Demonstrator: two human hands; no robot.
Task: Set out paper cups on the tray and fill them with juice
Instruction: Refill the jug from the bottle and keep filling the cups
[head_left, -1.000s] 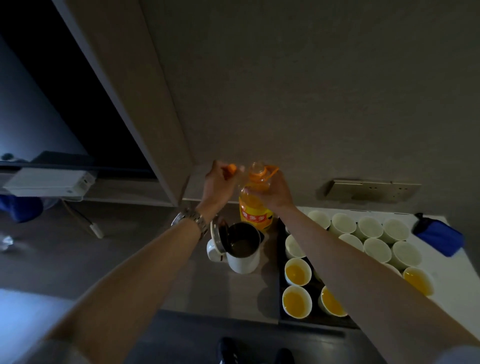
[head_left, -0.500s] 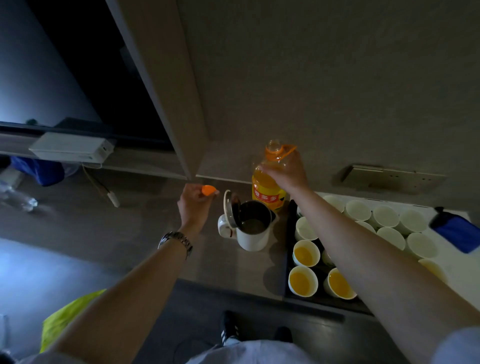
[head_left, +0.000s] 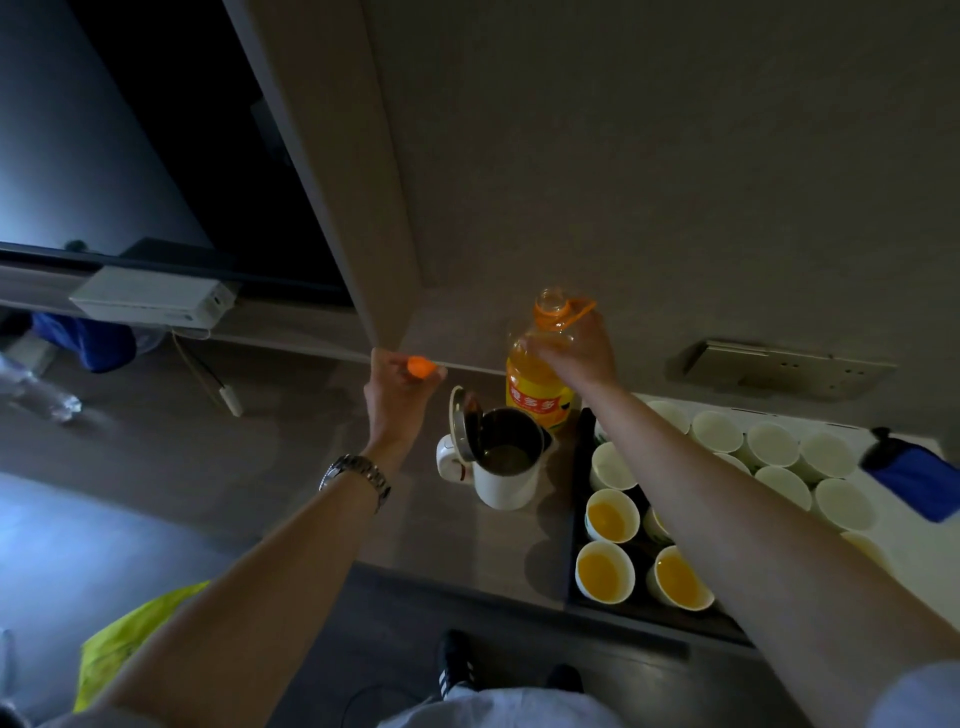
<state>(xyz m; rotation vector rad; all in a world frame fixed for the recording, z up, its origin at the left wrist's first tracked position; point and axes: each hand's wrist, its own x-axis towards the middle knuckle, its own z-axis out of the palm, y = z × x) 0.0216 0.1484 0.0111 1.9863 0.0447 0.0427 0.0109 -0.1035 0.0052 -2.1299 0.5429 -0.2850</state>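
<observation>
Right hand (head_left: 574, 353) grips uncapped juice bottle (head_left: 537, 384) upright, far-left of the tray (head_left: 579, 519); left hand (head_left: 397, 395) pinches orange cap (head_left: 421, 366). Three near cups (head_left: 605, 571) look filled, lighting dim.

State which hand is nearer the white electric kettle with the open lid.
Left. The left hand pinches the orange cap just up-left of the kettle; the right hand grips the juice bottle behind it.

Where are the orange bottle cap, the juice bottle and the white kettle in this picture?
orange bottle cap (head_left: 421, 366), head view, on its orange side.
juice bottle (head_left: 535, 402), head view, on its red and yellow label.
white kettle (head_left: 506, 488), head view, on its white outer wall.
</observation>
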